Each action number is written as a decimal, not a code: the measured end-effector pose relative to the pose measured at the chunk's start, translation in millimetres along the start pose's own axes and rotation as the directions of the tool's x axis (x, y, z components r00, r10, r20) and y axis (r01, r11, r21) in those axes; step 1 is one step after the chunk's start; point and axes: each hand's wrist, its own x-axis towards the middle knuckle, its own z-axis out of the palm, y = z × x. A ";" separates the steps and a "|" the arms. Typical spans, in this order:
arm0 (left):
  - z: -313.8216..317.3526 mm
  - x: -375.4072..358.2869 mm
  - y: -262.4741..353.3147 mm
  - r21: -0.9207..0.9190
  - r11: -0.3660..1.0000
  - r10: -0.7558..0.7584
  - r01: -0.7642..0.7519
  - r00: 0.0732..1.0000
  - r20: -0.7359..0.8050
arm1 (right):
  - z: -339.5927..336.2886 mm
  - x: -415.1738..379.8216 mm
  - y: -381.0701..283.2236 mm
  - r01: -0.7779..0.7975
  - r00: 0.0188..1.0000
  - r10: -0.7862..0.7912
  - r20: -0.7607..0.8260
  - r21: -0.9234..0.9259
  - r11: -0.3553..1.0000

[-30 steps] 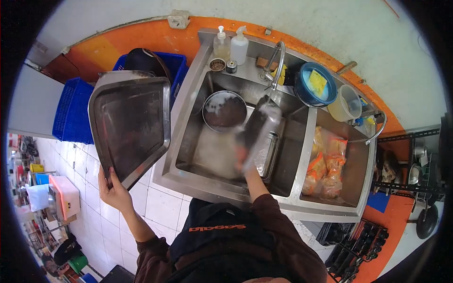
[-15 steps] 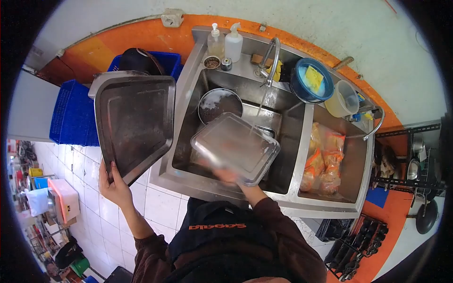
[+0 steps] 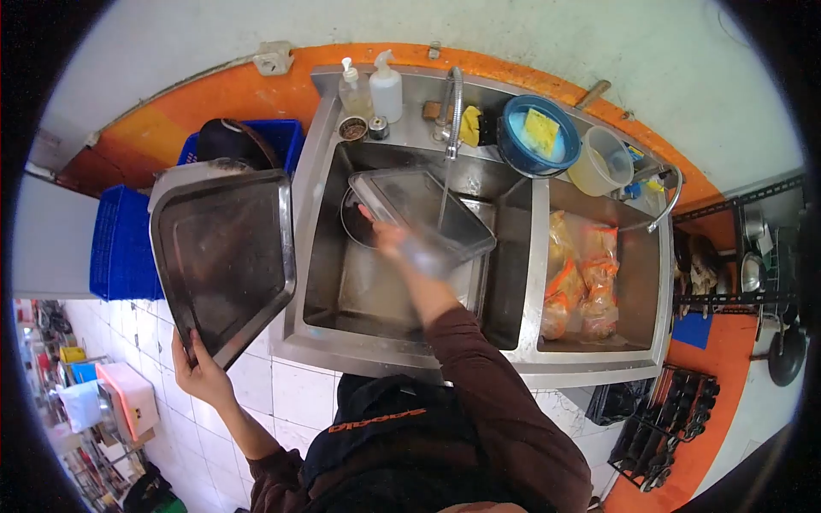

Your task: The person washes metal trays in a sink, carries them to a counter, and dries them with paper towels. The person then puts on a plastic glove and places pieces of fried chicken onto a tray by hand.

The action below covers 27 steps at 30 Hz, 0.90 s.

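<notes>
My left hand (image 3: 202,373) grips the near corner of a large dark baking tray (image 3: 227,256), held nearly upright left of the sink. Over the left basin (image 3: 368,295), my right hand (image 3: 395,242) is closed on a rectangular, see-through lid (image 3: 423,198) with rounded corners. The hand is partly smeared by motion. Water from the tap (image 3: 452,111) runs down onto the lid, which is tilted. Behind the lid's left end, a round pan (image 3: 350,221) in the basin is mostly hidden.
Bagged food (image 3: 599,286) lies in the right basin. A blue bowl (image 3: 513,128) with a yellow sponge, a clear tub (image 3: 599,162) and a spray bottle (image 3: 386,90) stand along the back ledge. Blue crates (image 3: 124,244) are at the left, a rack (image 3: 671,423) at lower right.
My right hand has lifted and tilted the lid, moving it toward the back of the basin. The left hand keeps its hold on the baking tray. The whole view has shifted slightly.
</notes>
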 end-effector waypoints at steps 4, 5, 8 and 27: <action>1.0 -1.4 0.5 0.009 1.000 0.016 -0.016 1.000 -0.022 | 0.8 -5.7 -1.2 0.010 0.999 -0.011 0.034 0.009 1.000; 2.1 -1.3 -0.5 0.030 0.999 0.029 -0.029 0.999 -0.023 | 1.3 -17.0 1.3 0.062 0.998 -0.063 -0.013 -0.040 0.997; 8.9 -1.7 4.2 0.030 0.999 0.015 -0.015 1.000 -0.007 | -0.3 -68.1 12.4 0.198 0.958 -0.235 -0.165 -0.212 0.957; 33.4 -3.7 10.2 -0.070 0.998 0.009 -0.006 0.999 0.043 | 3.7 -177.7 23.7 0.452 0.499 -0.864 0.065 -0.870 0.195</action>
